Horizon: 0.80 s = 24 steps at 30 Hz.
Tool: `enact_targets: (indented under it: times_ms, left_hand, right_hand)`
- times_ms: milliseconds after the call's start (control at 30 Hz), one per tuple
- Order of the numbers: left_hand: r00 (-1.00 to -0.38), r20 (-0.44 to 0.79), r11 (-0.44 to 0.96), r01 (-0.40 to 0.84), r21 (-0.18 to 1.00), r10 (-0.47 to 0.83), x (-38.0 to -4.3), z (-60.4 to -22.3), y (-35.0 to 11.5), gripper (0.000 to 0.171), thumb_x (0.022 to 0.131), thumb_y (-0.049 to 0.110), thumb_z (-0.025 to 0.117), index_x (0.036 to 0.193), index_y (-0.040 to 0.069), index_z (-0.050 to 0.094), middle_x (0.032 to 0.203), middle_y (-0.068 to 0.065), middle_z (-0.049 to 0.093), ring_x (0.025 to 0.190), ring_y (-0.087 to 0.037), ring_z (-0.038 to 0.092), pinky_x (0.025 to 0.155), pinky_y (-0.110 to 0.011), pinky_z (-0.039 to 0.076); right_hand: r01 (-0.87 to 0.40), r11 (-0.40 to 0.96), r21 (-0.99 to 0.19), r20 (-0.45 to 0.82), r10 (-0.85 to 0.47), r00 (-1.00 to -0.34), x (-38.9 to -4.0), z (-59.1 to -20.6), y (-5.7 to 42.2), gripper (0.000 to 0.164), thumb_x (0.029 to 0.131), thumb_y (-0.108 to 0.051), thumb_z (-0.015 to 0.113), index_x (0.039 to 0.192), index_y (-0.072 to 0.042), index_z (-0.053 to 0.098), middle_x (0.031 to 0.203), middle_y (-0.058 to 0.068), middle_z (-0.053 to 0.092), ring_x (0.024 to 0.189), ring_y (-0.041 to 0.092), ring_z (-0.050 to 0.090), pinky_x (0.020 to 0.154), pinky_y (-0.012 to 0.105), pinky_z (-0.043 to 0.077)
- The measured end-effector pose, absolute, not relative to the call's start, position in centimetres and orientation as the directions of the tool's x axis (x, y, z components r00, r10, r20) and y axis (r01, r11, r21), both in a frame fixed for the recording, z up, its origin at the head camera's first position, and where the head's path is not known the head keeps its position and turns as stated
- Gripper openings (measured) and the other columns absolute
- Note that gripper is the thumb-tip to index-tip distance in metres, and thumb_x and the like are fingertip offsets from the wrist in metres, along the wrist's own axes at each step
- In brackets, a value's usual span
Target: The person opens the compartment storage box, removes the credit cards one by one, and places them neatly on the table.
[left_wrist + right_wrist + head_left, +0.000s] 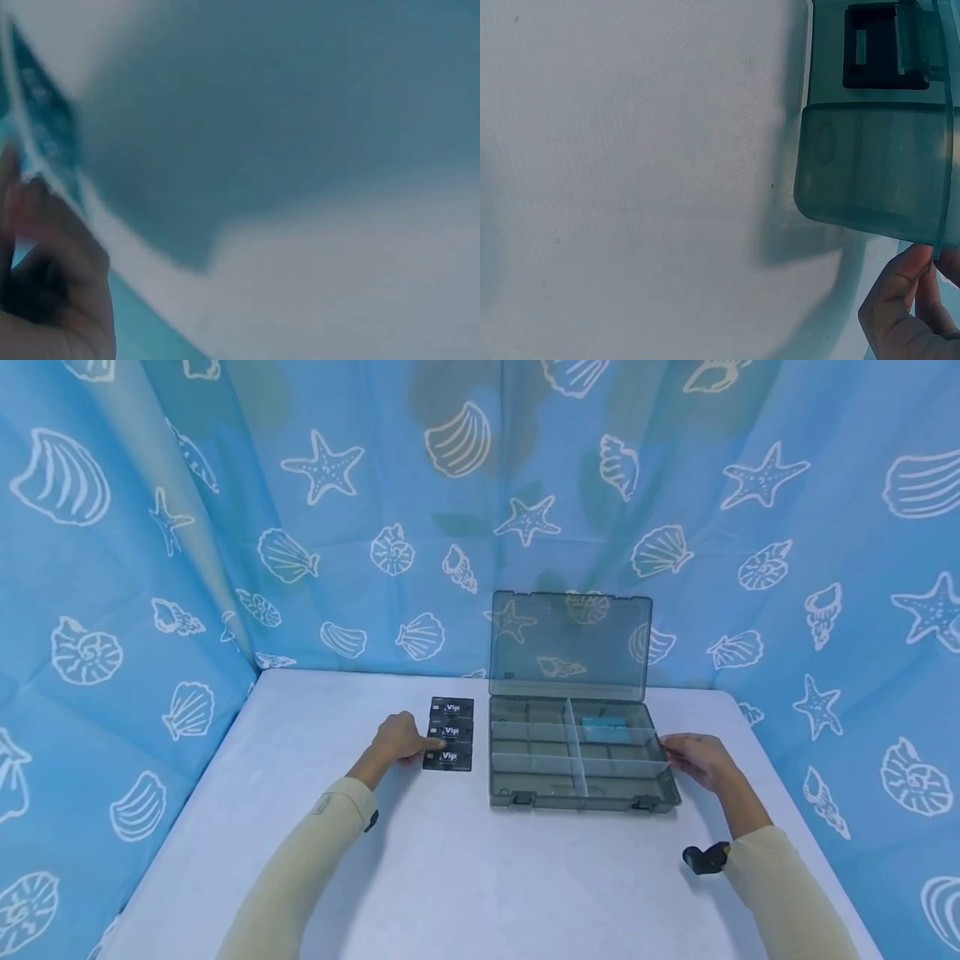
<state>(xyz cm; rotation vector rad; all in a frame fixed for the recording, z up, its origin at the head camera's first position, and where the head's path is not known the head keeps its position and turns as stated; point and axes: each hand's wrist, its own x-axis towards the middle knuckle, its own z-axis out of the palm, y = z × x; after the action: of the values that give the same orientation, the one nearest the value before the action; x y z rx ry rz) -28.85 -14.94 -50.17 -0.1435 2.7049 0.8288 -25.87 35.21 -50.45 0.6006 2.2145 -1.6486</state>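
Three black cards (450, 708) printed "Vip" form an overlapping column on the white table. My left hand (401, 739) is at their left edge, thumb over the lower cards and the other fingers curled at the edge, gripping there. In the left wrist view, the hand (56, 262) is beside a dark card face (45, 105). To the right sits a smoky clear plastic organizer box (536, 785), its lid (570, 643) raised. My right hand (697, 756) pinches the box's right rim between thumb and fingers, also visible in the right wrist view.
Thin clear dividers split the box into several compartments. A teal card-like piece (606, 730) lies in an upper right compartment. Two dark latches (522, 798) are on the box's front. A blue shell-print curtain (360, 602) hangs behind the table (450, 877).
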Motion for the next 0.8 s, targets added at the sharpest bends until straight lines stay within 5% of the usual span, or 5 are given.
enact_targets:
  times_ms: [133,267,533,800]
  left_hand:
    - [-0.97,-0.204,0.709,-0.049,0.704,0.136,-28.4,-48.8,-12.1,0.051,0.095,0.048,0.059,0.083,-0.002,0.069,0.069,-0.01,0.066,0.053,-0.018,0.063,0.051,-0.028,0.054]
    - [-0.93,-0.246,0.516,-0.074,0.853,0.274,-27.8,-48.9,-8.9,0.041,0.096,0.033,0.063,0.102,-0.007,0.069,0.084,-0.015,0.068,0.064,-0.021,0.07,0.061,-0.033,0.06]
    - [-0.927,-0.284,0.471,-0.143,0.87,0.243,-26.7,-49.2,-7.3,0.02,0.094,0.013,0.065,0.095,-0.007,0.07,0.082,-0.012,0.067,0.064,-0.019,0.068,0.064,-0.03,0.059]
    - [-0.837,-0.399,0.507,-0.176,0.844,0.375,-24.7,-48.4,-9.0,0.022,0.094,0.013,0.066,0.09,-0.008,0.068,0.076,-0.012,0.067,0.061,-0.018,0.068,0.064,-0.033,0.06]
  right_hand:
    - [0.504,0.255,-0.825,-0.48,0.156,-0.863,-25.7,-50.4,35.5,0.049,0.101,-0.02,0.054,0.138,0.009,0.042,0.098,0.006,0.06,0.085,0.014,0.062,0.077,0.025,0.056]
    - [0.497,0.256,-0.829,-0.469,0.167,-0.867,-25.5,-50.4,35.5,0.048,0.1,-0.019,0.055,0.137,0.01,0.044,0.095,0.005,0.06,0.082,0.013,0.062,0.076,0.025,0.056]
    - [0.461,0.268,-0.846,-0.455,0.09,-0.886,-24.4,-50.3,35.3,0.041,0.099,-0.014,0.056,0.129,0.013,0.049,0.09,0.006,0.063,0.079,0.014,0.065,0.075,0.027,0.057]
    - [0.451,0.296,-0.842,-0.49,-0.07,-0.869,-20.8,-50.1,35.8,0.034,0.098,-0.013,0.058,0.119,0.014,0.057,0.09,0.013,0.067,0.078,0.019,0.068,0.078,0.033,0.059]
